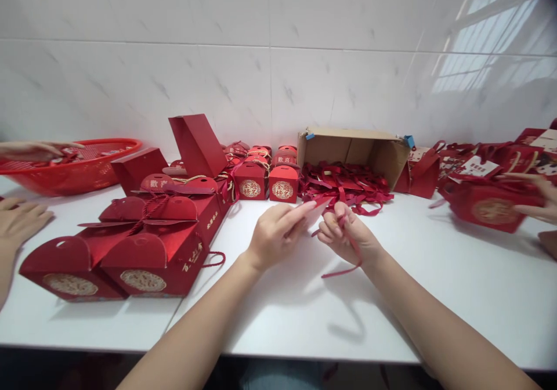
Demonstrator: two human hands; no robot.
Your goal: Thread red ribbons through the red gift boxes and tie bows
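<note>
In the middle of the view my left hand (276, 232) is closed on a small red card (321, 206), its paler side turned toward the right. Close beside it, my right hand (348, 236) pinches a dark red ribbon (357, 256), whose loose end curls down over the table. Whether the ribbon passes through the card is hidden by my fingers. Just behind both hands, a heap of red ribbons (348, 184) spills out of a cardboard box (398, 163) lying on its side.
Red gift boxes (152, 262) with gold emblems stand at left, some with lids up. Smaller red boxes (284, 184) line the wall. A co-worker's hands are by a red plastic basket (65, 184); another person's hand (539, 198) holds a red box (487, 207) at right.
</note>
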